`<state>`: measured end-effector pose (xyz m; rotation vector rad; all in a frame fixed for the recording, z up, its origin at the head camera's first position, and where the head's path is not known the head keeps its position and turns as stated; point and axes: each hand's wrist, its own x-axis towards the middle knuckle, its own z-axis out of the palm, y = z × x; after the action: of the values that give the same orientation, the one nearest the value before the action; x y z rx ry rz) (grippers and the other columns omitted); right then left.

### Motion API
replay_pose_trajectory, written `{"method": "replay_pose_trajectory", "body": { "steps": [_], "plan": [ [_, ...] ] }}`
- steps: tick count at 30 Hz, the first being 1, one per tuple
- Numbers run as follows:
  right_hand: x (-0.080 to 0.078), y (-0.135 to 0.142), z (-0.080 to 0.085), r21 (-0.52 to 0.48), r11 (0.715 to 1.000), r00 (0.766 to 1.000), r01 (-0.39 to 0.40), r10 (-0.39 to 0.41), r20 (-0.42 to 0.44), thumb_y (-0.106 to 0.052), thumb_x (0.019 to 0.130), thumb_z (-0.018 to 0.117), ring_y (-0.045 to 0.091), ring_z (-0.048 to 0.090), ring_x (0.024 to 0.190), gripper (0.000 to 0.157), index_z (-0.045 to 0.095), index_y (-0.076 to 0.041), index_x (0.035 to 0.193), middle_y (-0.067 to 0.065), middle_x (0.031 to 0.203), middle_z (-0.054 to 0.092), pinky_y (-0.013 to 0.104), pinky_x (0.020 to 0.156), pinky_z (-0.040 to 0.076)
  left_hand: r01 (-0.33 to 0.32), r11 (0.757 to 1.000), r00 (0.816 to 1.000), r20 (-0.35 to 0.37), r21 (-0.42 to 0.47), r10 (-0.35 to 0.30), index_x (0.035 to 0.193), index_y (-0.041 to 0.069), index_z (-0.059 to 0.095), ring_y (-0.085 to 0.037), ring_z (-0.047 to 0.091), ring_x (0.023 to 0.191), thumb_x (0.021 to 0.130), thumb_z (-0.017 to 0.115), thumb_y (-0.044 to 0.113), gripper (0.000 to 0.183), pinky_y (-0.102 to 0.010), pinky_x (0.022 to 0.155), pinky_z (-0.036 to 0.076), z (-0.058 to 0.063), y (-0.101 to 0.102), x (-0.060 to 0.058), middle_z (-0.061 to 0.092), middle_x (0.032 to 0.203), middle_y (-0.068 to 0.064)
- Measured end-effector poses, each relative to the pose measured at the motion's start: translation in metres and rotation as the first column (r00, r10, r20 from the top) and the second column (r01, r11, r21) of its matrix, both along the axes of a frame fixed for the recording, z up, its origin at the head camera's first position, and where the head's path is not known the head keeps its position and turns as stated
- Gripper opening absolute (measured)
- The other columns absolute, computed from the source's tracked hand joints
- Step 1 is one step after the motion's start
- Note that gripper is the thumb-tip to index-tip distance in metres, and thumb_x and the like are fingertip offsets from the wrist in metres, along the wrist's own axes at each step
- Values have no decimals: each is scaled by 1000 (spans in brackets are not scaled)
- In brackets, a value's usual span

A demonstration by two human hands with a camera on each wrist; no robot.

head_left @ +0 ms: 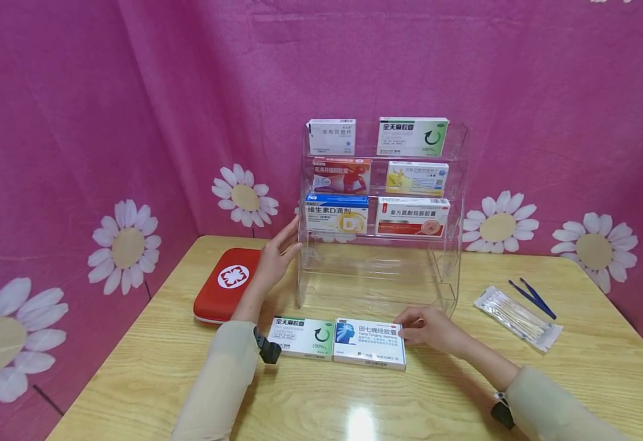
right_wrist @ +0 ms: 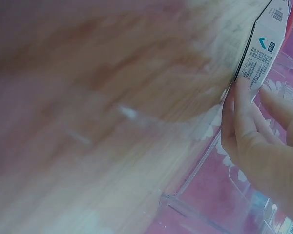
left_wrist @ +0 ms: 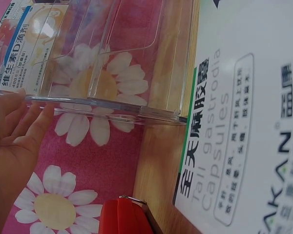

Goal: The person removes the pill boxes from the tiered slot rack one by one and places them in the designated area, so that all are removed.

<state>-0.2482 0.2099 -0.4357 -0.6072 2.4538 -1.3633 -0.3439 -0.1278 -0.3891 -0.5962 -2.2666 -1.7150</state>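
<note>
Right hand (head_left: 430, 331): the thumb and fingers are set slightly apart and pinch the right end of the blue-and-white box (head_left: 368, 346). Left hand (head_left: 276, 256): the fingers are extended, fingertips against the left side of the clear stand (head_left: 376, 294); nothing is gripped there.

The blue-and-white box lies face up on the table (head_left: 437, 404), in front of the stand. Whether its held end is raised cannot be told. At its left, just beside it, lies the green-and-white box (head_left: 299, 337).

Caution: the pinch takes in one end only, so the box may swing or slip if raised quickly. A sideways drag to the left may push the neighbouring box. Excess pressure from the left fingers may shift the stand and disturb the cartons on its upper tiers.

Outer area: red case (head_left: 222, 300) at left; swab packet (head_left: 517, 318) and blue tweezers (head_left: 544, 307) at right.
</note>
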Motion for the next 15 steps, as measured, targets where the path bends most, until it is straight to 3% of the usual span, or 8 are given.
{"method": "replay_pose_trajectory", "body": {
  "steps": [8, 15],
  "plan": [
    [-5, 8, 1, 89, 994, 990, 69, -57, -128, -8, 90, 67, 18, 66, 85, 21, 66, 6, 105, 19, 96, 69, 19, 68, 57, 8, 1000, 1000, -8, 12, -8, 151, 12, 38, -31, 47, 139, 95, 57, -1, 60, -36, 109, 43, 0, 1, -2, 43, 154, -13],
    [-8, 13, 21, 99, 981, 960, 169, -142, -240, -12, 91, 68, 18, 68, 87, 23, 68, 4, 107, 19, 103, 71, 18, 69, 55, -6, 1000, 1000, 14, 4, 6, 151, 13, 38, -31, 47, 139, 95, 56, -2, 61, -38, 110, 43, 0, 1, 0, 45, 152, -14]
  ]
}}
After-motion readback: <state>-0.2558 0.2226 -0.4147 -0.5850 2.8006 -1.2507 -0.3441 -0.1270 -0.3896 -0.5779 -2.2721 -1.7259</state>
